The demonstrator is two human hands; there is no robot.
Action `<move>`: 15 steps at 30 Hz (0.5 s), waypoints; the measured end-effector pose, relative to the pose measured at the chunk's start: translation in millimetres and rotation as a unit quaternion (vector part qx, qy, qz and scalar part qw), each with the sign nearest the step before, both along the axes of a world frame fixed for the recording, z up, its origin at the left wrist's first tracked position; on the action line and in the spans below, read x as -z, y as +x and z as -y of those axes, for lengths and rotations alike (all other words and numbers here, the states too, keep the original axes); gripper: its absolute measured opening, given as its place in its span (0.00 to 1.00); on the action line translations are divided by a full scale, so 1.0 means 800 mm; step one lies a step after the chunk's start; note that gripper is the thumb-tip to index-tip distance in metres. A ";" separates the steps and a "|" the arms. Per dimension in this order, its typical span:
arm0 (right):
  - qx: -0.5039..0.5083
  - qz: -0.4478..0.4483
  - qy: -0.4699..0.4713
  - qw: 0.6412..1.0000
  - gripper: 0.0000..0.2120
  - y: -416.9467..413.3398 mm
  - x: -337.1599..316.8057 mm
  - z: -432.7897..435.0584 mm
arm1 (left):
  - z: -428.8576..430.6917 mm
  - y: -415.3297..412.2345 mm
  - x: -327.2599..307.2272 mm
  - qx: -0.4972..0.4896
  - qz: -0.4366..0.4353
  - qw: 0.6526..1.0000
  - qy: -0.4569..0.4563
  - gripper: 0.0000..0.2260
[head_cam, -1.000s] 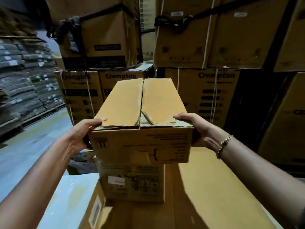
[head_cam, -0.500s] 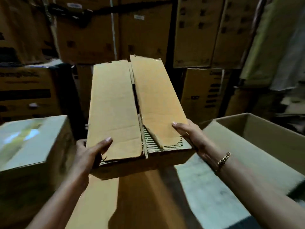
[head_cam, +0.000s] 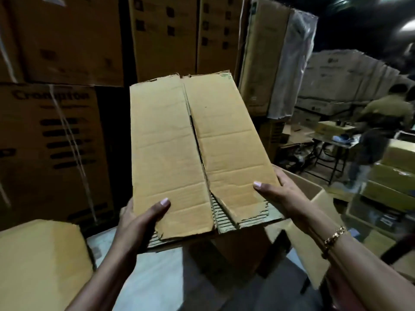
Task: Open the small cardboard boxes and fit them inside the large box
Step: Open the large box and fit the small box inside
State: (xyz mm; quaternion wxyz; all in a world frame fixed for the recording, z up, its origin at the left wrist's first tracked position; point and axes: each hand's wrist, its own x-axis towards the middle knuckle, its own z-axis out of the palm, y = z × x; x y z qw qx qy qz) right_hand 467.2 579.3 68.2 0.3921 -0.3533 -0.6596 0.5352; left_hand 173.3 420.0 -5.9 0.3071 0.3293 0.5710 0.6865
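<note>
Nearest the camera, the left hand and right hand hold the small cardboard box by its near end, in the air and tipped a little toward the viewer. Each thumb lies flat on a top flap. The fingers wrap down over the box's sides, so both hands are clamped on it. A bracelet sits on the right wrist.

Between the two thumbs the paper skin is torn away and bare corrugation shows. From there the centre seam runs off beyond the fingers with a narrow dark gap. The two flaps lie shut, and no tape can be seen across them.

Below and outside the left fingers stands another closed carton on the pale floor. Below and just beyond the right fingers is the large box, its mouth open and mostly hidden by the held box.

Farther off, stacked cartons form a wall, and a person bends over a counter far to the right.

The step in hand looks like carrying the small box to the large one, unopened. Next, one hand probably has to let go, so the box wants resting on something. Then the flaps can be lifted at the seam and the box lowered squarely into the large box's mouth.
</note>
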 end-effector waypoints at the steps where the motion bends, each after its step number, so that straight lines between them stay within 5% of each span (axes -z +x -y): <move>1: 0.012 -0.002 -0.002 1.000 0.27 0.015 0.000 -0.019 | -0.026 0.011 0.002 0.007 0.001 1.000 0.003 0.35; 5: 0.071 0.022 -0.010 0.997 0.21 0.066 0.001 -0.108 | -0.133 0.052 0.010 0.017 -0.009 1.000 0.019 0.35; 11: 0.123 0.079 0.018 0.989 0.26 0.132 -0.004 -0.247 | -0.280 0.117 0.011 -0.003 -0.057 0.998 0.002 0.38; 15: 0.136 0.063 0.027 0.988 0.27 0.156 -0.002 -0.323 | -0.344 0.156 0.005 -0.005 -0.060 0.998 0.000 0.25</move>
